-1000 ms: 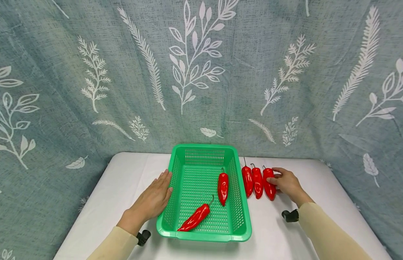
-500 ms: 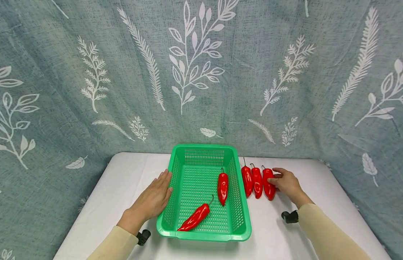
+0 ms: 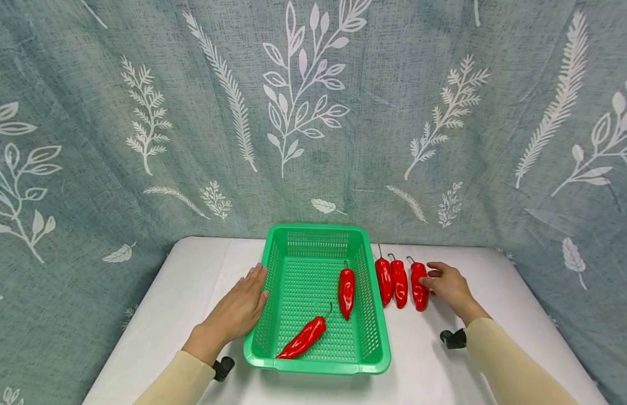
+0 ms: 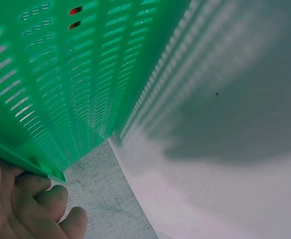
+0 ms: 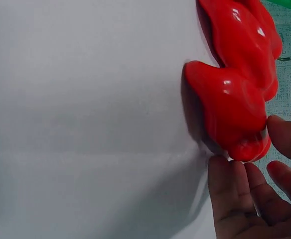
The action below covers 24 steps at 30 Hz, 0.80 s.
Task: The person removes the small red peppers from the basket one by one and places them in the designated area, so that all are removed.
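Note:
Three long red peppers lie side by side on the table, right of the green basket [image 3: 315,367]. My right hand [image 3: 451,288] pinches the outermost red pepper [image 3: 419,292], thumb on its upper face and fingers along its right side; in the right wrist view the fingertips [image 5: 218,167] touch its edge. Beside it are the middle red pepper [image 3: 400,284] and the inner red pepper [image 3: 383,278], close to the basket wall. My left hand [image 3: 237,308] rests with straight fingers against the basket's left rim. Inside the basket lie an upright-pointing red pepper [image 3: 346,292] and a slanted red pepper [image 3: 305,337].
A white-covered table [image 3: 207,270] extends on both sides of the basket. Behind it hangs a grey-green curtain [image 3: 313,191] with white leaf prints. Black wrist cameras [image 3: 223,369] sit below both hands.
The outermost pepper has turned a little under my right hand, and a slightly wider gap now separates it from the middle one. My left hand and the basket stay in place.

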Tool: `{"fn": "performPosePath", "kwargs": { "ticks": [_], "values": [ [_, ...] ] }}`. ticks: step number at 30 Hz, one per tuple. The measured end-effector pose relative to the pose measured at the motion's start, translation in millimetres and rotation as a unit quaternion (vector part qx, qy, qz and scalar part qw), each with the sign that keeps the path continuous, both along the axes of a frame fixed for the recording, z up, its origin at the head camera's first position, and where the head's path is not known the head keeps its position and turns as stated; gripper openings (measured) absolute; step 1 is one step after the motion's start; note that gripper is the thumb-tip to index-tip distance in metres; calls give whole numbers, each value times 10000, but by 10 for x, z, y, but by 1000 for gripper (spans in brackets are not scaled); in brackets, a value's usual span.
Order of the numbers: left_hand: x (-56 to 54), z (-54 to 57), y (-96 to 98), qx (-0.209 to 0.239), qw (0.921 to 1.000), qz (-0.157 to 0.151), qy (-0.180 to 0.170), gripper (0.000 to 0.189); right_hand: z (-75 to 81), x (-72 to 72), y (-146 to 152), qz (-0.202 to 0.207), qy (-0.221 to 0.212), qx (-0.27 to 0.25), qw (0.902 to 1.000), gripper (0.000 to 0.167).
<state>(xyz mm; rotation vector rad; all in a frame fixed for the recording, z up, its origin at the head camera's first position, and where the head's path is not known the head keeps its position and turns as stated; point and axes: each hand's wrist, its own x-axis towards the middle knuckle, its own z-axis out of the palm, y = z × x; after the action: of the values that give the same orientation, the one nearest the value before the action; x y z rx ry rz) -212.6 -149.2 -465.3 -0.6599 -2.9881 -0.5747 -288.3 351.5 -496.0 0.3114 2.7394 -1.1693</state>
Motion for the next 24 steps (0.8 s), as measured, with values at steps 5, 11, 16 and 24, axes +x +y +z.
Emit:
{"fn": "performPosePath", "kwargs": {
  "ticks": [5,11,16,24],
  "values": [
    [-5,2,-2,16,10000,0,-19,62,5,5,-31,32,72,-93,9999,63],
    [-9,-4,2,38,10000,-2,-53,61,23,30,-61,57,122,53,9999,66],
    [-8,2,4,-43,10000,-15,-3,61,80,63,-86,19,157,273,9995,68],
    [9,5,2,-48,10000,53,47,61,482,192,-404,480,721,395,9955,62]
  ]
}}
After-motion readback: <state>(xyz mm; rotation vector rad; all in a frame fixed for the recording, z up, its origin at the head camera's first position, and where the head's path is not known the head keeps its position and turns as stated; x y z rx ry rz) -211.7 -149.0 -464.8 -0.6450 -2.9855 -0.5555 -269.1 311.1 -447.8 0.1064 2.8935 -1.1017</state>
